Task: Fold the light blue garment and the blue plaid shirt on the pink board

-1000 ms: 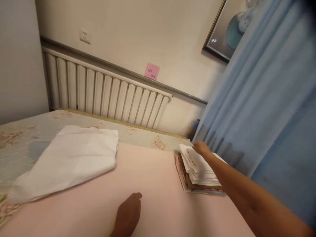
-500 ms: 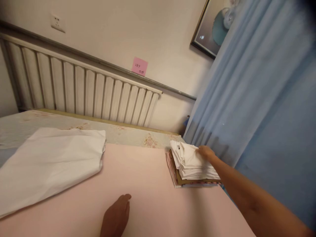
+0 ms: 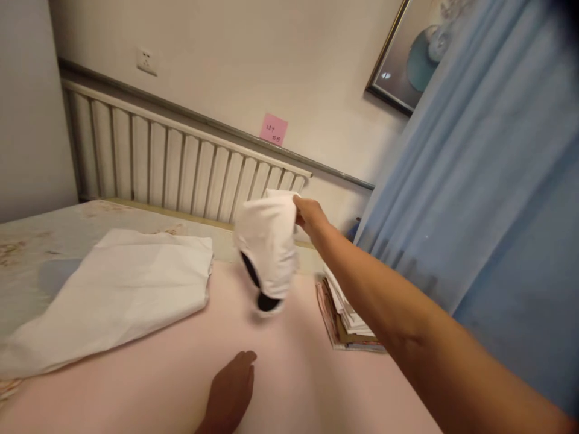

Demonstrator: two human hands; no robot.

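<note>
My right hand (image 3: pixel 310 214) is raised over the pink sheet, its fingers pinched on one corner of a folded white T-shirt (image 3: pixel 266 235). The shirt hangs down from it, blurred at the bottom, with black patches showing on its lower part. Under my right forearm is a stack of folded clothes (image 3: pixel 337 313), white on top with brown and pink layers below, partly hidden. Low in the middle, my left hand (image 3: pixel 231 386) hovers at the pink sheet (image 3: pixel 181 374), back of the hand up, fingers loosely extended and nothing visible in them.
A large folded white cloth (image 3: pixel 136 289) lies at the left on the floral bedding (image 3: pixel 54 229). Behind the bed stands a white radiator (image 3: pixel 181 160) against the wall. A blue curtain (image 3: pixel 470 199) hangs down the right side.
My right hand has lifted the white T-shirt off the stack and carried it leftward. My left hand keeps much the same pose. The view has shifted a little to the left.
</note>
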